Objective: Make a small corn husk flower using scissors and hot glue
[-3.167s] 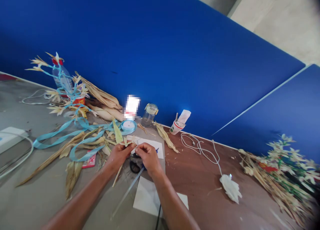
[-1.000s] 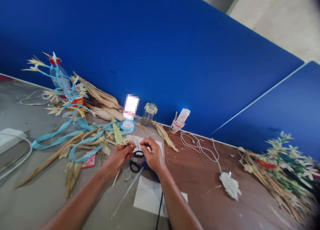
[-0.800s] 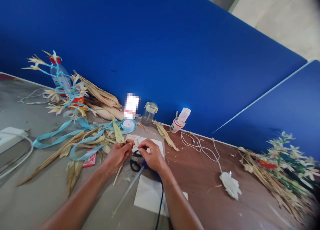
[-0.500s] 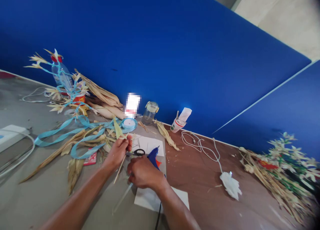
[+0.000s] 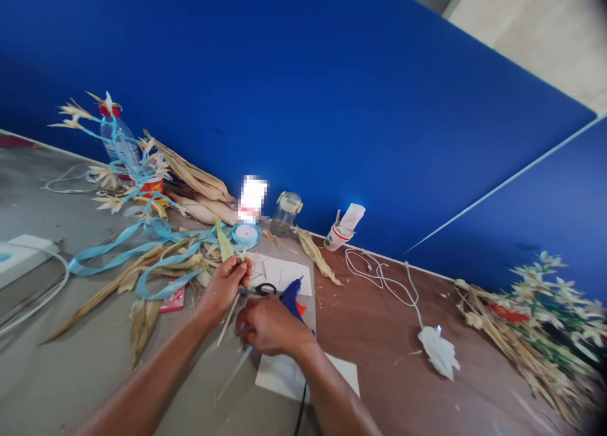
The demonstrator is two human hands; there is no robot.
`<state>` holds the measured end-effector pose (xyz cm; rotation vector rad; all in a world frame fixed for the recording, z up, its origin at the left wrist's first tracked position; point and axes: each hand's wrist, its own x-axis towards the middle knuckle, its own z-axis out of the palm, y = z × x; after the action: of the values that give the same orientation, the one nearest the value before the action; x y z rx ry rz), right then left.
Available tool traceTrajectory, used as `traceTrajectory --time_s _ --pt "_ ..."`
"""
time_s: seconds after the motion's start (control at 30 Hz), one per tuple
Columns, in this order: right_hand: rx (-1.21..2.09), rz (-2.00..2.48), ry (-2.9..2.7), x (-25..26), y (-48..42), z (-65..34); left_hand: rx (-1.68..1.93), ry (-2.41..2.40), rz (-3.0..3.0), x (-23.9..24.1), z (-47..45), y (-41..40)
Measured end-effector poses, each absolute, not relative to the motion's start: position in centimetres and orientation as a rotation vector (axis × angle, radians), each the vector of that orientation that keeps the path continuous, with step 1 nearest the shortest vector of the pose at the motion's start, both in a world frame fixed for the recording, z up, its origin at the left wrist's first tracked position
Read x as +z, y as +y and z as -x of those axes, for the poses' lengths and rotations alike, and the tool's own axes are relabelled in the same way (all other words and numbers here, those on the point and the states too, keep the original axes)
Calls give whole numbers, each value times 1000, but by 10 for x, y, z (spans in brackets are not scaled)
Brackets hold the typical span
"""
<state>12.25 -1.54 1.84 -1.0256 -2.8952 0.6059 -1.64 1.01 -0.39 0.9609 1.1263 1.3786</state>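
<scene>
My left hand (image 5: pixel 230 285) is closed in a pinch, with a small pale piece of corn husk (image 5: pixel 243 255) showing at the fingertips. A greenish husk leaf (image 5: pixel 224 241) stands up just behind it. Below that hand, a thin stick (image 5: pixel 227 321) slants down toward the table. My right hand (image 5: pixel 266 325) is curled, its fingers slightly blurred; what they hold, if anything, is hidden. Black-handled scissors (image 5: pixel 265 288) and a blue glue gun (image 5: pixel 291 293) lie just beyond it. A translucent strip (image 5: pixel 231 378) runs out from under the right hand.
White paper (image 5: pixel 303 278) lies behind the hands. Light-blue ribbon (image 5: pixel 161 290) and dry husks (image 5: pixel 109 287) spread to the left. A jar (image 5: pixel 286 214), a paper cup (image 5: pixel 337 235) and a white cable (image 5: pixel 379 274) stand or lie along the blue partition (image 5: pixel 332 107).
My right hand has shifted slightly left, its fingers moving closer to the left hand. My left hand stays nearly in place, and the view has shifted a little.
</scene>
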Motion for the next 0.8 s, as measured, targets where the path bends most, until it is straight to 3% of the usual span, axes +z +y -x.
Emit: traceTrajectory --time_s 0.2,0.3,0.43,0.53,0.67,0.8 --pt "368 1052 -3091 15 -22 -111 1398 1106 -962 -4 15 11" --pt "501 1007 -3047 14 -18 -114 1388 1130 -960 -3 15 11" --pt "1000 1030 -2628 16 -3 -129 1374 1149 -980 -2 16 10" --pt "1199 1182 -2120 18 10 -141 1352 1085 -1025 -3 16 9" --pt "1211 1230 -1697 18 21 -148 1275 969 -1085 -13 14 9" --pt "1036 1224 -1682 26 18 -146 1192 905 -1020 -20 11 8"
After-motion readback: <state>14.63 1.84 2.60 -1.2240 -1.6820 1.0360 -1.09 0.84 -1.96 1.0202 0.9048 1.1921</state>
